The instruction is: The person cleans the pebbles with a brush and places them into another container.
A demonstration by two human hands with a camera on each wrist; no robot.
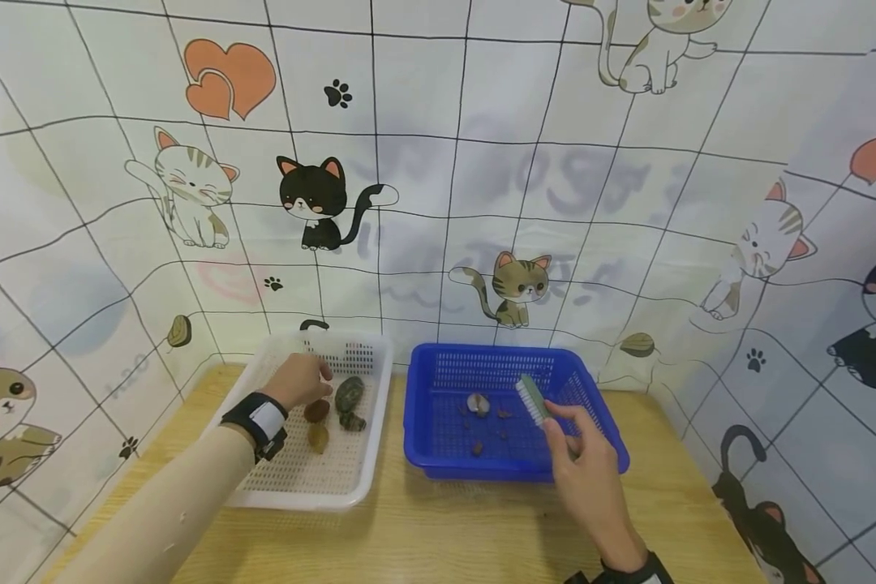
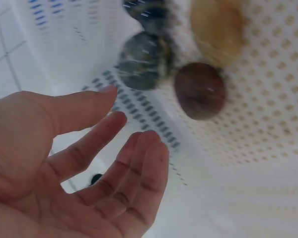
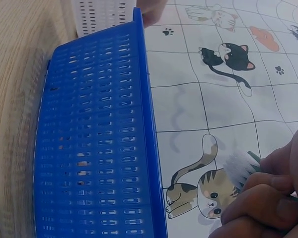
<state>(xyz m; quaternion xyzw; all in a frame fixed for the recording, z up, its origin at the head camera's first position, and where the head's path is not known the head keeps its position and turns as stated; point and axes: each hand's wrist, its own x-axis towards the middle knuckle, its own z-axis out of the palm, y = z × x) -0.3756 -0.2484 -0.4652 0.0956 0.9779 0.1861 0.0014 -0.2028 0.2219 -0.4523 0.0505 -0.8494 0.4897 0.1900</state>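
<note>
My left hand is over the back of the white basket, with nothing between its loosely bent fingers. Close by lie a dark reddish-brown stone, a yellowish stone, a mottled green stone and a smaller dark striped one. Above the right side of the blue basket, my right hand grips a small green brush by its handle. The brush's white bristles face left. Inside the blue basket lie a pale, rounded stone or shell and several small brown bits.
Both baskets stand side by side on a wooden table, a narrow gap between them. Behind and on both sides hangs a white gridded sheet printed with cartoon cats; the baskets stand close to its back part.
</note>
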